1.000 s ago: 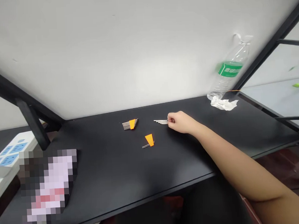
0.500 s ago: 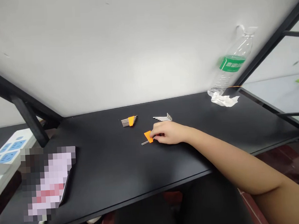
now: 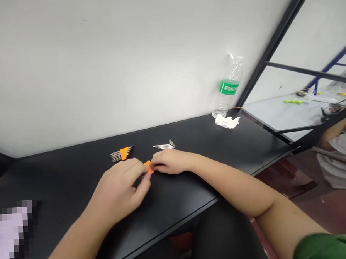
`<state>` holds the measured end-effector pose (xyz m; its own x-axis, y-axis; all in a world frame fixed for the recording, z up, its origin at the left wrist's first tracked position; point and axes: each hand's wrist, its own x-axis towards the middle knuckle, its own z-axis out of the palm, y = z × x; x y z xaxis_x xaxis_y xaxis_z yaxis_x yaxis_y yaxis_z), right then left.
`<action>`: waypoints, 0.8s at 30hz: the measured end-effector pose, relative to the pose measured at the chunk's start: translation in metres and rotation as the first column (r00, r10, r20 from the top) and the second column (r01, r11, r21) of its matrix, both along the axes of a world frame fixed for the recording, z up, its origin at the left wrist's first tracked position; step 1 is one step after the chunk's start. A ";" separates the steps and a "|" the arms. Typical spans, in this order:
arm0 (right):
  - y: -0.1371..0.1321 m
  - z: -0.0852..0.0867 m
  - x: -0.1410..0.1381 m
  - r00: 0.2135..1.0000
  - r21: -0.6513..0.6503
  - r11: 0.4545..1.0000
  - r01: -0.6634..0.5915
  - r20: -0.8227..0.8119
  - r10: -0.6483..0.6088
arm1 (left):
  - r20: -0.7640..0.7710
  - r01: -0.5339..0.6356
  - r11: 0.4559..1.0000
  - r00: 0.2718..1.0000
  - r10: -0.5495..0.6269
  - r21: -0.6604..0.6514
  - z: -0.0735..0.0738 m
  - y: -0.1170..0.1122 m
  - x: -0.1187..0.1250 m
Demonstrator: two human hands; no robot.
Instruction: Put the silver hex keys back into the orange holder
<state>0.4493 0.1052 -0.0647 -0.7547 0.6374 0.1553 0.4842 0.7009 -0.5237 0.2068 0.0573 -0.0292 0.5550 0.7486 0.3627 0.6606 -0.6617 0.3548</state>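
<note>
An orange hex key holder (image 3: 149, 166) lies low over the black table, between my two hands. My left hand (image 3: 126, 184) pinches its left side between thumb and fingers, covering most of the keys that stick out there. At its right edge, the closed fingertips of my right hand (image 3: 170, 161) grip the holder; whether a key end is also in them is hidden. Just behind my right hand lie several loose L-shaped hex keys (image 3: 165, 146) side by side. A second orange holder (image 3: 124, 153), filled with several hex keys, rests behind my left hand.
A clear water bottle (image 3: 228, 88) with a green label leans at the wall, with a crumpled white tissue (image 3: 227, 121) in front. A pixelated phone-like object (image 3: 10, 234) is at the left edge. Black frame bars (image 3: 270, 51) border the right side, and a person (image 3: 343, 143) is beyond.
My left hand has come in from the left and taken hold of the orange holder. My right hand stays at the holder. The view has turned to the right.
</note>
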 end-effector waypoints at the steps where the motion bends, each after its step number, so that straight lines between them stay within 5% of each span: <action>1: 0.001 -0.001 0.000 1.000 0.000 1.000 0.014 0.003 -0.014 | -0.052 0.006 1.000 0.999 -0.006 -0.002 -0.003 0.009 0.001; 9: 0.007 -0.005 -0.001 0.999 -0.063 0.998 0.025 -0.027 -0.027 | -0.166 -0.047 0.993 0.986 0.029 -0.105 -0.041 0.048 -0.009; 20: 0.005 -0.003 0.007 0.998 -0.150 0.989 0.009 -0.056 -0.017 | -0.101 -0.034 0.980 0.995 0.014 -0.197 -0.038 0.037 0.000; 24: 0.002 0.000 0.006 0.999 -0.090 0.996 -0.008 -0.050 0.004 | -0.126 -0.030 0.983 0.992 0.006 -0.183 -0.036 0.034 0.001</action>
